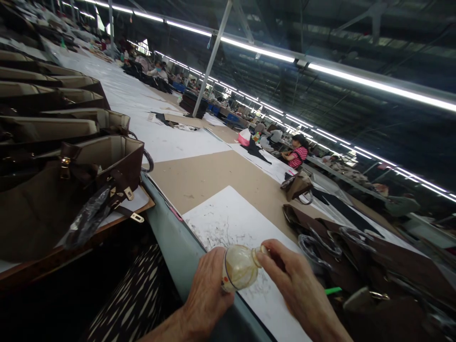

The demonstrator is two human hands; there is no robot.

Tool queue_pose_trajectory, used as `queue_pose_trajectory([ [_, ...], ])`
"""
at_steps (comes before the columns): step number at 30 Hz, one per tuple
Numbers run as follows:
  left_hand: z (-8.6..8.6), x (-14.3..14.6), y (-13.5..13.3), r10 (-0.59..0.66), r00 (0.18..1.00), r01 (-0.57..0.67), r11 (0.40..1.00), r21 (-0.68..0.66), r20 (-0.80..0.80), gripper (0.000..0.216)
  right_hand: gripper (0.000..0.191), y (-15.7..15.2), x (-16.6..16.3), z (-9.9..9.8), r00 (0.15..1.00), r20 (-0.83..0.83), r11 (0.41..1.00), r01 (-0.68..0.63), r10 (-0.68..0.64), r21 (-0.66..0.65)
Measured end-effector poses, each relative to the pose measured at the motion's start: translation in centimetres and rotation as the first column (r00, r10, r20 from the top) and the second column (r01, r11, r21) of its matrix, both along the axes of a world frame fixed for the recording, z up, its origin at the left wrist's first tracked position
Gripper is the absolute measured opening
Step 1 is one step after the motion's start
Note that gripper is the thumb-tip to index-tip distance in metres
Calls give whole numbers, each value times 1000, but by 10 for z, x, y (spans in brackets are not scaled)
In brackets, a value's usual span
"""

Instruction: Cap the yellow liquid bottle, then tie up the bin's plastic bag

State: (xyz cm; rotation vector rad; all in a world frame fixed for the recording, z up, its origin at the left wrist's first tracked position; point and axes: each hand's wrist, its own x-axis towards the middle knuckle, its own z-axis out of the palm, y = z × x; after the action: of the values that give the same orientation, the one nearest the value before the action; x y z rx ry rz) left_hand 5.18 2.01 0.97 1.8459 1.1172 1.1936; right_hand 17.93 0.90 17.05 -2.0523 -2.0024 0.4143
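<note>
**Small bottle held in both hands at the edge of the cutting table**

The left hand was wrapped round the body of a small clear plastic bottle with yellowish residue inside, clenched on it from below; the right hand met it from the other side, its fingers closed about the bottle's neck, where the cap itself was hidden under them. The bottle lay tilted, nearly on its side, held just above the near edge of a white sheet of paper scribbled with fine dark marks; that sheet rested on a long tan cardboard-covered worktable with a grey-green padded edge.

To the left, on a separate wooden board, stood a row of dark brown leather handbags with gold clasps; a crumpled piece of clear plastic film hung off the nearest one. To the right of the hands lay a heap of brown leather pieces and straps, and near it a small green object, too small to identify. Farther along the table sat a person in a red striped shirt; overhead ran long fluorescent tube lights.
</note>
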Motion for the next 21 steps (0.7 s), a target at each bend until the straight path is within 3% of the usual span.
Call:
queue_pose_trajectory([
  [3, -1, -3, 4, -1, 1000, 1, 1000, 8, 17, 43, 28, 1, 1, 1, 999, -11, 999, -38, 38, -18],
  [10, 4, -13, 15, -78, 997, 79, 996, -37, 28, 49, 27, 8, 18, -2, 920, 9, 918, -391, 391, 66],
  [17, -4, -15, 19, -124, 990, 131, 987, -91, 73, 61, 15, 20, 12, 6, 919, 48, 920, -391, 391, -8],
  [21, -6, -16, 18, -98, 992, 105, 991, -84, 82, 56, 17, 19, 4, 4, 936, 59, 937, -344, 347, -59],
])
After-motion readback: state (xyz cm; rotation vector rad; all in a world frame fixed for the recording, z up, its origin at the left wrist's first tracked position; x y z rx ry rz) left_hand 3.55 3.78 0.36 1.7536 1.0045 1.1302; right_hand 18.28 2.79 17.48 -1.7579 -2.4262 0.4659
